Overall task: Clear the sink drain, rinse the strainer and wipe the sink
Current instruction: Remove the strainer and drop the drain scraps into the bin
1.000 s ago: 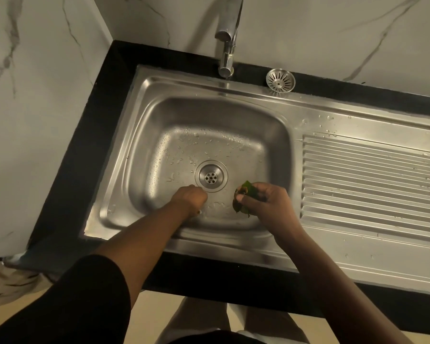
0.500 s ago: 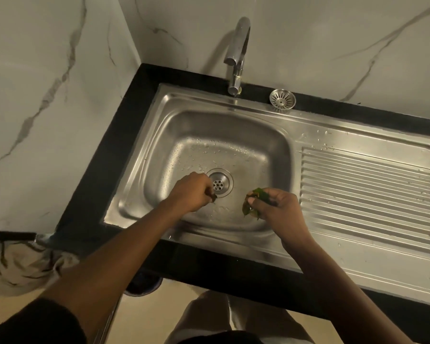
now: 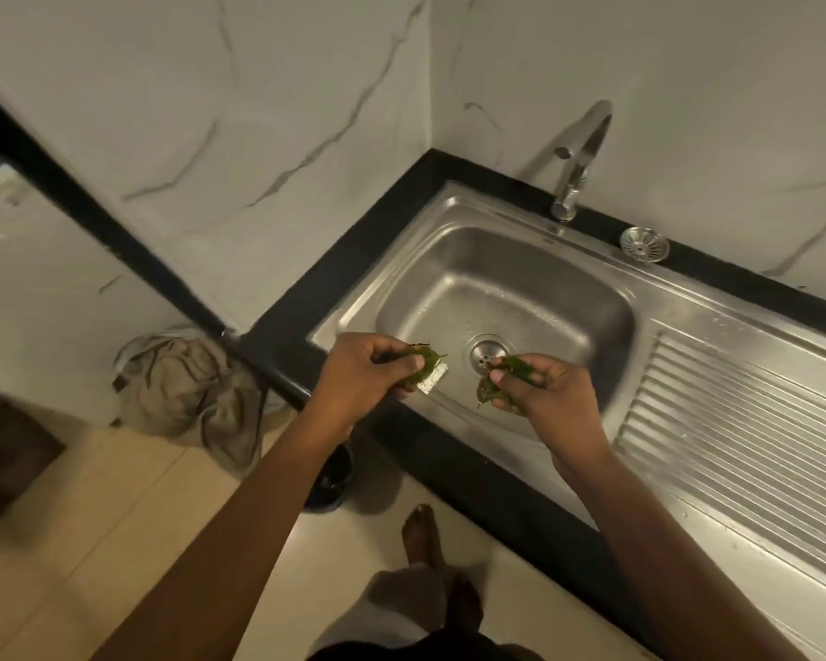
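Note:
My left hand is closed on green leaf scraps and a small silvery foil piece, held above the sink's front left rim. My right hand pinches more wet green leaves over the basin's front, just beside the drain. The steel sink basin is wet with droplets. The round metal strainer lies on the black counter behind the sink, right of the tap.
A ribbed steel drainboard stretches to the right. Marble walls close off the back and left. On the floor below stand a small dark bin, a crumpled beige cloth bag and my bare foot.
My left hand lifted out of the basin with leaves and foil and moved left over the rim. The view swung left and down, now showing the floor.

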Available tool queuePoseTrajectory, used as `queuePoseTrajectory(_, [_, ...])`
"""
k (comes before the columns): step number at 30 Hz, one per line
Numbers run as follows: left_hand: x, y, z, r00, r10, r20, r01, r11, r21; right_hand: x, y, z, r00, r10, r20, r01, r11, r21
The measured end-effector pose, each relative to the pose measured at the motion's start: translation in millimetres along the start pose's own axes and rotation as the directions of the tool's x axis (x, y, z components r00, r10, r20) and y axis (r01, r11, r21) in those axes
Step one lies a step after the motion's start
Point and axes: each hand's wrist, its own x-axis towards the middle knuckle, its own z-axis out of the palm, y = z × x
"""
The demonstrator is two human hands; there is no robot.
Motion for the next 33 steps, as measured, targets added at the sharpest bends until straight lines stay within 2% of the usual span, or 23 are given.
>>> queuePoseTrajectory(9, [-107,-50,-78,0.953,-0.1,-0.285,0.053,0.984,-0.168,-32,21,89,0.975,0.032,0.219,-0.017,0.997,-0.07])
queuePoseTrajectory(15, [-130,-105,-136,0.9,-0.18,-0.398,0.12,0.978,-0.171,-47,49,165,0.941,0.092,0.325,-0.024,0.978,-0.206])
queuePoseTrajectory(23, [-121,-198,-207,0.821,-0.258,-0.509,0.232,0.966,-0.114,-39,109,263,0.958,0.198,0.205,-0.098,0.904,-0.417])
queuePoseTrajectory(26, [-113,-236,-220,0.808,-0.295,-0.51,0.28,0.954,-0.109,-25,149,294,0.952,0.248,0.178,-0.136,0.866,-0.481])
queuePoseTrajectory(33, [-76,-332,-221,0.741,-0.49,-0.458,0.461,0.868,-0.184,29,259,351,0.894,0.433,0.116,-0.263,0.717,-0.645])
